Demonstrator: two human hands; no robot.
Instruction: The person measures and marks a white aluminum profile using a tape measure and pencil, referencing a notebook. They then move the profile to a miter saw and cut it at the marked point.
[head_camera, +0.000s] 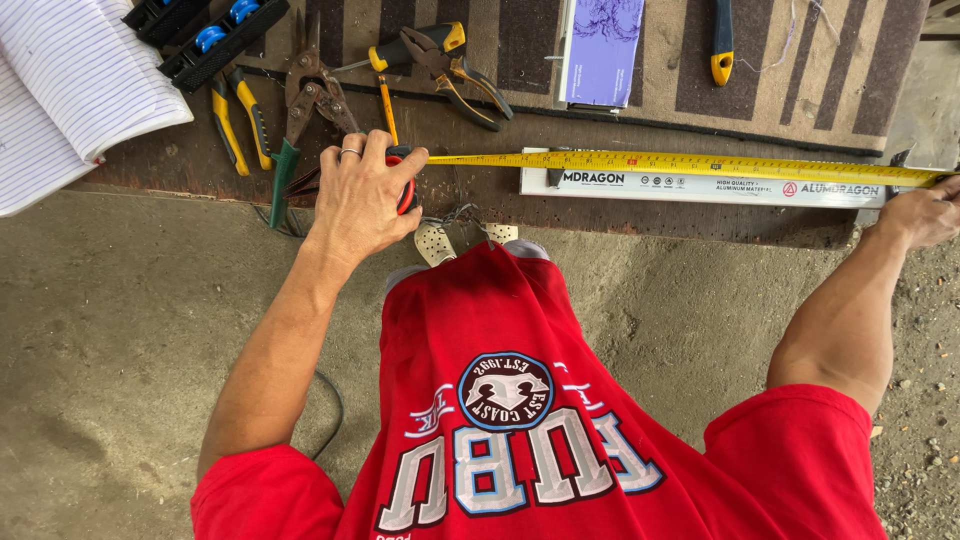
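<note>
One tape measure (640, 160) stretches between two hands: left (358, 198) grips its case, right (925, 215) pins its tip.

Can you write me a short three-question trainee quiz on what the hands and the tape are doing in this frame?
1. True or false: the yellow tape blade is stretched along the long white aluminium bar.
2. Which hand grips the tape measure case? A) left hand B) right hand C) neither
3. Fill in: the open lined notebook lies at the far ____ of the mat-covered bench.

Key
1. True.
2. A; the right hand is at the blade's far end.
3. Left.
</note>
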